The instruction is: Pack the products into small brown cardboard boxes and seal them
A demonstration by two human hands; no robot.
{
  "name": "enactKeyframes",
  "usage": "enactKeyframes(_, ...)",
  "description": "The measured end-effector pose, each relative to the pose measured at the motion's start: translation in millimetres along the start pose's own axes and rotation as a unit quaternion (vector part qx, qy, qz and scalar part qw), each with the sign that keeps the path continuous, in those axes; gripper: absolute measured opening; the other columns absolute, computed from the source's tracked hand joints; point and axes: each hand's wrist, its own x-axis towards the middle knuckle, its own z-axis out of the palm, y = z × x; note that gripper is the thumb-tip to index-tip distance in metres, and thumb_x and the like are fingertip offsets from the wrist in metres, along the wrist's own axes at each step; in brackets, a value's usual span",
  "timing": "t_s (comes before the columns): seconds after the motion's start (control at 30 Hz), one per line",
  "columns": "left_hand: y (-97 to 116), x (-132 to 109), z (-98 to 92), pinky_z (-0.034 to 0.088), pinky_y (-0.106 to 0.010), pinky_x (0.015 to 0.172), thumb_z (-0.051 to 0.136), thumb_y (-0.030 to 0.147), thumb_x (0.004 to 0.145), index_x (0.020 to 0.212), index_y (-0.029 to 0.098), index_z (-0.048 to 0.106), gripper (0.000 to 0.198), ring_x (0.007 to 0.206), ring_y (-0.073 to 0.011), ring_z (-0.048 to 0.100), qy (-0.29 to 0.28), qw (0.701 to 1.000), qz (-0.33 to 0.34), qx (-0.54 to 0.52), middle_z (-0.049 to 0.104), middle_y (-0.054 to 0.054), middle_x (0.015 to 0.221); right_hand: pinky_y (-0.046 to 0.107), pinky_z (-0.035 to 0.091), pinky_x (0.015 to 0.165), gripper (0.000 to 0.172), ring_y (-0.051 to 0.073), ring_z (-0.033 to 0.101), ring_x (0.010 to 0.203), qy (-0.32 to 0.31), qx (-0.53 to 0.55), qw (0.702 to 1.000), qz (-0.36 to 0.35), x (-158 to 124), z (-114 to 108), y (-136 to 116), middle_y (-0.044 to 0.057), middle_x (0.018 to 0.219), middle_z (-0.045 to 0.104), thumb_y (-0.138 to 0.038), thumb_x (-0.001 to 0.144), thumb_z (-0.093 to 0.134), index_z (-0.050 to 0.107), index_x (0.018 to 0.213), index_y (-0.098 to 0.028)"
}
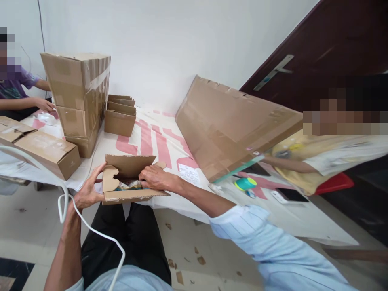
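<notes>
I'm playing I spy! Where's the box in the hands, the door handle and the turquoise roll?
Held box (130, 165): head view, on its raised far flap.
Door handle (273, 73): head view, on its long plate.
Turquoise roll (245, 184): head view, on its side.

Your left hand (88, 192) holds the open carton (129, 162) by its left end; your right hand (156, 178) is at its opening.

At table's (157, 141) near edge: open box (130, 196). To left: long carton (42, 145), carton stack (71, 93) just behind its right end. Behind box: small boxes (119, 122), beside stack. To right: large carton (233, 125); before it, spool (246, 184), phone (292, 195) further right.
</notes>
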Motion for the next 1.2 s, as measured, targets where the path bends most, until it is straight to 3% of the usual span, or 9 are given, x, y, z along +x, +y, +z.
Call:
enactKeyframes(0.2,0,0,1.2,0.049,-0.057,0.120,0.094,0.042,0.075,0.171,0.032,0.029,0.116,0.158,-0.0411,0.039,-0.005,1.000,0.006,-0.001,0.036,-0.017,0.172,0.029,0.043,0.077,0.023,0.026,0.073,0.108,-0.015,0.024,0.999,-0.025,0,1,3,0.011,0.115,0.080,-0.028,0.093,0.074,0.080,0.114,-0.020)
enactKeyframes(0.3,-1,1,1.6,0.051,-0.055,0.118,0.096,0.041,0.072,0.170,0.032,0.030,0.118,0.158,-0.0421,0.040,-0.001,1.000,0.003,-0.002,0.036,-0.017,0.172,0.029,0.040,0.073,0.012,0.024,0.073,0.097,-0.016,0.031,0.999,-0.029,3,3,4,0.010,0.102,0.081,-0.022,0.094,0.069,0.081,0.098,-0.020)
enactKeyframes(0.4,-5,0,1.3,0.051,-0.055,0.117,0.096,0.040,0.071,0.170,0.033,0.031,0.118,0.158,-0.0428,0.039,0.002,1.000,0.005,-0.003,0.034,-0.016,0.174,0.030,0.035,0.069,0.023,0.020,0.069,0.083,0.023,0.063,0.997,-0.035,4,8,5,0.008,0.090,0.078,-0.016,0.098,0.059,0.075,0.082,-0.018)
enactKeyframes(0.5,-8,0,0.3,0.051,-0.054,0.116,0.094,0.037,0.073,0.170,0.034,0.030,0.116,0.159,-0.0428,0.038,0.002,1.000,0.007,-0.003,0.033,-0.015,0.174,0.030,0.034,0.068,0.027,0.017,0.063,0.078,0.106,0.134,0.985,-0.031,0,10,10,0.007,0.086,0.074,-0.017,0.100,0.054,0.068,0.077,-0.018)
enactKeyframes(0.67,-8,6,1.8,0.052,-0.054,0.114,0.093,0.032,0.071,0.171,0.035,0.027,0.120,0.160,-0.0449,0.036,0.012,1.000,0.000,-0.008,0.035,-0.015,0.175,0.029,0.036,0.068,0.024,0.014,0.052,0.069,0.223,0.317,0.922,-0.024,-22,-5,32,0.000,0.075,0.062,-0.025,0.097,0.049,0.062,0.077,-0.020)
enactKeyframes(0.83,-6,16,6.3,0.050,-0.058,0.115,0.094,0.035,0.070,0.173,0.034,0.022,0.125,0.161,-0.0457,0.034,0.006,1.000,-0.018,-0.012,0.033,-0.018,0.176,0.028,0.040,0.064,0.030,0.014,0.051,0.067,0.254,0.453,0.854,-0.011,-47,-29,61,-0.002,0.071,0.056,-0.045,0.091,0.060,0.061,0.074,-0.021)
enactKeyframes(0.97,-4,14,-10.9,0.042,-0.063,0.122,0.096,0.041,0.069,0.170,0.035,0.032,0.121,0.164,-0.0474,0.028,-0.004,1.000,-0.014,-0.019,0.030,-0.016,0.179,0.028,0.047,0.065,0.038,0.014,0.057,0.067,0.269,0.540,0.797,0.006,-59,-39,76,-0.002,0.071,0.059,-0.054,0.086,0.072,0.063,0.075,-0.020)
enactKeyframes(1.1,23,23,-36.3,0.045,-0.057,0.122,0.091,0.044,0.079,0.159,0.031,0.053,0.090,0.163,-0.0432,0.033,0.072,0.993,0.043,-0.085,0.046,-0.016,0.171,0.030,0.054,0.067,0.039,0.017,0.065,0.070,0.279,0.601,0.749,-0.006,-60,-45,80,0.001,0.075,0.066,-0.055,0.082,0.082,0.068,0.080,-0.018)
enactKeyframes(1.2,61,45,-37.9,0.052,-0.050,0.114,0.092,0.043,0.080,0.154,0.028,0.058,0.082,0.155,-0.0408,0.048,0.096,0.987,0.070,-0.105,0.059,-0.016,0.161,0.030,0.053,0.062,0.042,0.016,0.064,0.064,0.267,0.636,0.723,-0.027,-51,-52,76,0.001,0.072,0.067,-0.056,0.078,0.085,0.068,0.078,-0.018)
